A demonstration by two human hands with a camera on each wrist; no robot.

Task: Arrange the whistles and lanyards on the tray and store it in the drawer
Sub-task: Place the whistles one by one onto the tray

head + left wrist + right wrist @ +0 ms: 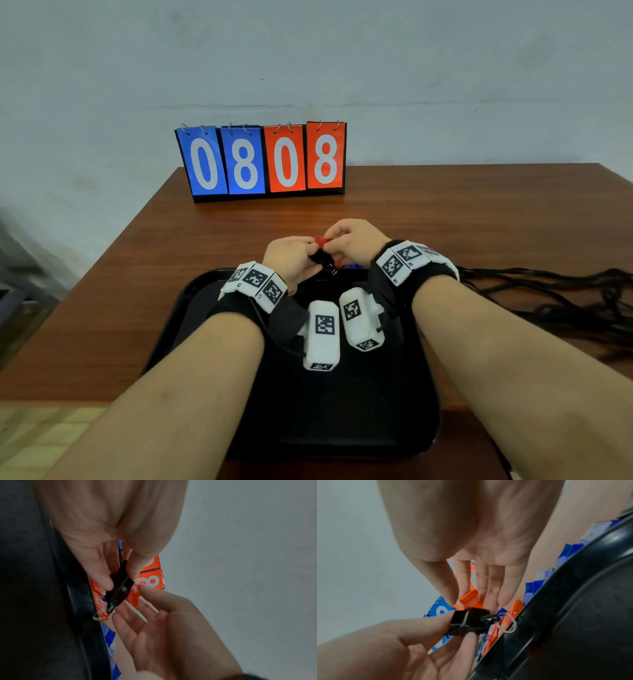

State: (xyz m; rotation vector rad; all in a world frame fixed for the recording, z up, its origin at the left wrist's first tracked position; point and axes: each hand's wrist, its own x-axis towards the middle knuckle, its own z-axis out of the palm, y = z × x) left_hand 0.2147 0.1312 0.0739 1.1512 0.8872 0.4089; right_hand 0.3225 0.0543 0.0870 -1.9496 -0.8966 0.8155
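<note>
Both hands meet above the far rim of the black tray [191,308]. My left hand [294,255] pinches a black whistle [120,586] between thumb and fingers; a metal ring [506,623] hangs from the whistle's end. My right hand [352,240] pinches an orange whistle [469,599] between thumb and forefinger, just beyond the black one. More orange and blue whistles [532,588] lie on the table along the tray's outer rim [556,601]. A tangle of black lanyards [565,301] lies on the table to the right.
A flip scoreboard [263,161] reading 0808 stands at the back of the brown table [445,212], against a pale wall. The table's left edge drops to the floor at the left. No drawer is in view.
</note>
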